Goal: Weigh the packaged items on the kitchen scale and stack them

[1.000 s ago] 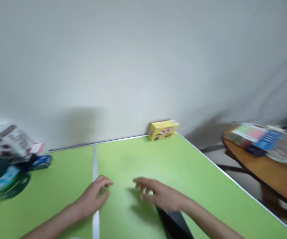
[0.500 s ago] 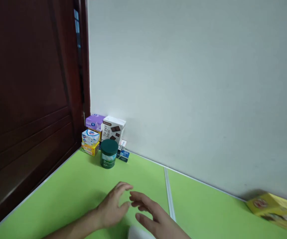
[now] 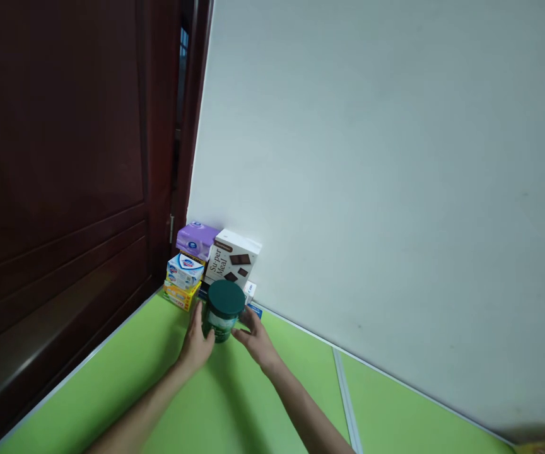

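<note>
A dark green plastic jar (image 3: 226, 299) with a lid and a pale label stands upright in front of the stacked boxes. My left hand (image 3: 197, 340) is wrapped against its left side, with the thumb at the front. On its right side my right hand (image 3: 255, 335) grips it, thumb forward and fingers partly hidden behind the jar. Close behind stand a white box with chocolate pictures (image 3: 234, 258) and a small blue box (image 3: 256, 311), mostly covered.
Left of the jar, a white soap box (image 3: 185, 271) rests on a yellow box (image 3: 181, 295). A purple pack (image 3: 197, 239) is behind them. The green tabletop (image 3: 296, 378) meets a pale wall and a dark door (image 3: 64, 189). A yellow package (image 3: 544, 446) shows at lower right.
Both hands have moved forward from the near tabletop to the green jar and closed on its sides. The view has shifted, so the boxes appear farther right and lower.
</note>
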{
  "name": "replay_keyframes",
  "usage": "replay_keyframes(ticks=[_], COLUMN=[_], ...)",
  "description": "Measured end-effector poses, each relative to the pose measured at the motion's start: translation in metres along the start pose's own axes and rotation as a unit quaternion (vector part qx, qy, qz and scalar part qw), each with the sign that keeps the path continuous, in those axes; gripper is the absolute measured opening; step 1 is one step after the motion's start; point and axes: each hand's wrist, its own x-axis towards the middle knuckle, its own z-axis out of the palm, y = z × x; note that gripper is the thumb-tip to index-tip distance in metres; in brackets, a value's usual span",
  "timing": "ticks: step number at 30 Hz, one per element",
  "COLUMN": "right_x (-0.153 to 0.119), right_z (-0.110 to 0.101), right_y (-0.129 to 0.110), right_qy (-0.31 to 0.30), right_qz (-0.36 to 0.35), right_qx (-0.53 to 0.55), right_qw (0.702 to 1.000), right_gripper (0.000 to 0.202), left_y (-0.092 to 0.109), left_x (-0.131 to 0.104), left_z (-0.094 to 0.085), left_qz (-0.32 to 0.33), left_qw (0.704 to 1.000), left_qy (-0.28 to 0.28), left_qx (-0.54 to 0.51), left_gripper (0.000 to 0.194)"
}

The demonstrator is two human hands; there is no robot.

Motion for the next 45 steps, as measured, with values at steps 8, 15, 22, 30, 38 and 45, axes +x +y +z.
replay_keyframes(ticks=[8, 15, 22, 30, 38, 45], right_x=[0.007, -0.007, -0.020, -0.044, -0.123, -0.249], right_z=[0.006, -0.020, 0.010, 0.012, -0.003, -0.066], right_y=[0.001, 0.010, 0.029, 0.014, -0.027, -0.048], right_qy=[-0.027, -0.154, -0.161, -0.184, -0.068, 0.053], right_qz=[-0.050, 0.010, -0.036, -0.013, -0.131, -0.060], right_qx=[-0.083, -0.086, -0.053, -0.052, -0.103, -0.195], right_qw=[0.995, 0.984, 0.985, 0.981, 0.984, 0.977], right_gripper=[0.080, 0.068, 0.081, 0.090, 0.083, 0.093], left_y=[0.006, -0.003, -0.004, -0.009, 0.071, 0.133], left_x=[0.008, -0.061, -0.094, -0.079, -0.106, -0.169], left_z=[0.003, -0.026, -0.013, -0.035, -0.048, -0.015], left_qz=[-0.028, -0.004, -0.051, -0.082, -0.076, -0.089], left_qw=[0.999, 0.998, 0.998, 0.997, 0.992, 0.950], left_qy=[0.003, 0.057, 0.047, 0.007, -0.092, -0.291], left_qx=[0.021, 0.030, 0.009, -0.003, -0.036, -0.073], left_gripper=[0.083, 0.067, 0.066, 0.086, 0.076, 0.076])
